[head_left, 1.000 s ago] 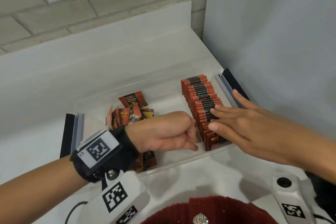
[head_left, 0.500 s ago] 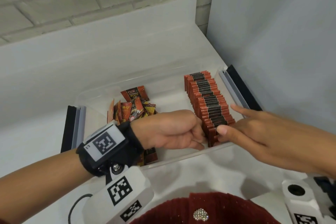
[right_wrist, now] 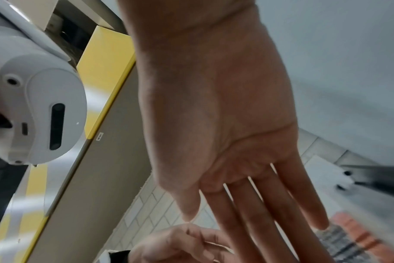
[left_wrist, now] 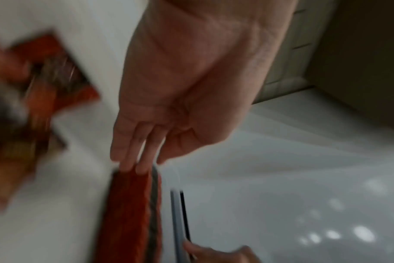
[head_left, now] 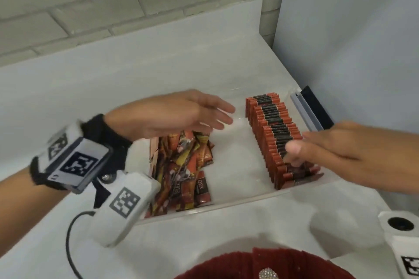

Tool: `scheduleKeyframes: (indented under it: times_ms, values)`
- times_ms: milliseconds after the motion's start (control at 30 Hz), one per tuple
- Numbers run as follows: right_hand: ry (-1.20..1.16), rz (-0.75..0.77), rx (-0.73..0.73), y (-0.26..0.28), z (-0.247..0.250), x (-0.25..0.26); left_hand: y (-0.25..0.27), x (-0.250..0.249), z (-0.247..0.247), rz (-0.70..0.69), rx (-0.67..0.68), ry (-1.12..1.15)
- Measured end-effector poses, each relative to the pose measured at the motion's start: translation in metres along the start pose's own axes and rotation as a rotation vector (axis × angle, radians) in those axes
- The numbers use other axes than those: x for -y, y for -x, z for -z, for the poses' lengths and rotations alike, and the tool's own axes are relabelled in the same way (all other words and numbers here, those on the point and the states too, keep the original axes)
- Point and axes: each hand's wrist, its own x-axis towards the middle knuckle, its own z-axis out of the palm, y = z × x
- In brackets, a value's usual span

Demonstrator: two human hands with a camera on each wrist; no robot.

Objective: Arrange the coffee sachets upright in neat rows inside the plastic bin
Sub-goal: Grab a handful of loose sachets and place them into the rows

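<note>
Inside the clear bin [head_left: 249, 197] on the white surface [head_left: 113, 79], a row [head_left: 274, 133] of upright sachets lines the right wall; loose sachets [head_left: 188, 165] lie left, bare floor between. Left hand [head_left: 172, 113] hovers open-fingered, empty. Right hand [head_left: 335, 147] rests straight fingers on the row's near end.

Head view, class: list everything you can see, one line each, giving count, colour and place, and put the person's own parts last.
bin: one, clear plastic, on the white counter.
row: one, many red-and-black sachets standing upright, right side of bin.
pile: one, loose orange-red sachets, left side of bin.
lid: one, grey and black, beside bin's right edge.
wall: pale brick, behind counter.
left hand: open, above the pile, holding nothing.
right hand: fingers straight, thumb against the row's near end.
</note>
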Motion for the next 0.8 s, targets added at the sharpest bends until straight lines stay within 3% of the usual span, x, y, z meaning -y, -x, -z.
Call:
scheduleKeyframes:
  times_ms: [133,233,467,600,800]
  values:
    - [-0.080,0.136,-0.061,-0.032,0.017,0.035,0.020,0.006,0.042,-0.046,-0.067,-0.637]
    - [-0.117,0.161,-0.014,-0.072,0.018,0.064,0.027,0.017,0.055,0.014,0.024,-1.061]
    - [-0.067,0.040,0.220,-0.160,-0.011,0.089,0.029,0.045,0.041,0.045,0.301,-1.162]
    - [-0.175,-0.030,0.329,-0.182,-0.033,0.090,0.026,0.057,0.037,0.016,0.267,-1.236]
    - [-0.338,-0.118,0.375,-0.187,-0.047,0.095,0.019,0.062,0.032,-0.068,0.214,-1.349]
